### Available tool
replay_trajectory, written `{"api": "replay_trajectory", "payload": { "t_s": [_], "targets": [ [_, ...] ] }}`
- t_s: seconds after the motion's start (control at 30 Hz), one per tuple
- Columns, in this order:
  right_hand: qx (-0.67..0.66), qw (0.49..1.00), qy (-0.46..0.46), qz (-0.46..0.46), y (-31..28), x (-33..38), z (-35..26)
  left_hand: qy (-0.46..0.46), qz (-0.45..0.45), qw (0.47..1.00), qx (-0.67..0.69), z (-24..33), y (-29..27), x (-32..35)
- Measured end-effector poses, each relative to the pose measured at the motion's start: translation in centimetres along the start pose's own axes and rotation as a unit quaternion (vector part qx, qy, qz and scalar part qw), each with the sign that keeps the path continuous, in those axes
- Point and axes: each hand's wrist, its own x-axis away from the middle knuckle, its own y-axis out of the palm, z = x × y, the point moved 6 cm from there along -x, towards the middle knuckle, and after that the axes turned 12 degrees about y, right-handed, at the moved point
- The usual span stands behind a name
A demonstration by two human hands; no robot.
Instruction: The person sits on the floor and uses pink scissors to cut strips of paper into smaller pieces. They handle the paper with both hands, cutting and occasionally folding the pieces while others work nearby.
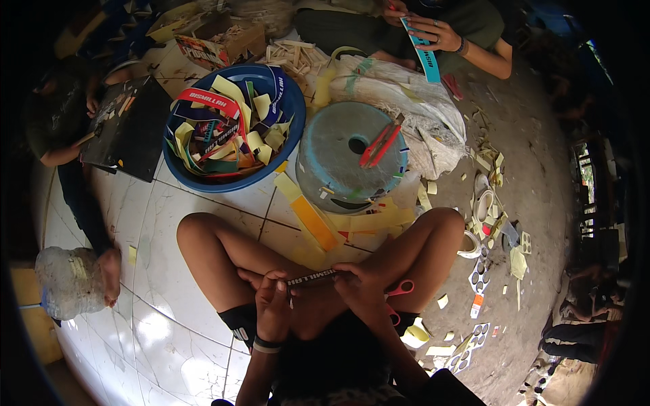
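A narrow black strip with white lettering [311, 277] stretches between my two hands, above my crossed legs. The fingers of my left hand [272, 304] pinch its left end, and a small pale bit hangs just under those fingertips. My right hand [360, 289] is closed on the strip's right end. Beside the right wrist show the red handles of a pair of scissors [401, 288]; their blades are hidden, and I cannot tell whether they rest on my leg or hang from the hand.
Ahead stand a blue basin [298, 128] of colourful strips and an upturned grey tub [325, 149] with a red cutter [383, 143] on it. Yellow backing strips [315, 223] lie before my legs. At far right a person's hands hold a turquoise strip [423, 57]; another person sits left near a plastic jug [71, 281].
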Motion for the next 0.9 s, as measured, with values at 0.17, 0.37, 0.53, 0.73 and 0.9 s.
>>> {"api": "replay_trajectory", "payload": {
  "t_s": [0.17,0.37,0.53,0.73,0.9],
  "targets": [
    [0.123,0.985,-0.09,0.076,1.6,1.1,0.1,-0.006,-0.013,0.978,-0.21,1.7,-0.4,2.0],
    [0.124,0.979,-0.133,0.094,2.1,1.2,-1.9,0.087,-0.047,0.865,-0.492,4.9,0.9,2.8],
    [0.055,0.98,-0.176,0.07,2.0,2.0,-4.8,0.236,0.012,0.746,-0.623,6.9,2.4,1.0],
    [-0.139,0.969,-0.04,-0.2,2.8,1.1,-3.5,0.225,0.034,0.758,-0.612,7.0,1.0,-1.0],
    [-0.203,0.937,-0.019,-0.283,2.6,1.5,-3.0,0.276,0.025,0.748,-0.603,6.7,1.2,-0.4]
  ]
}}
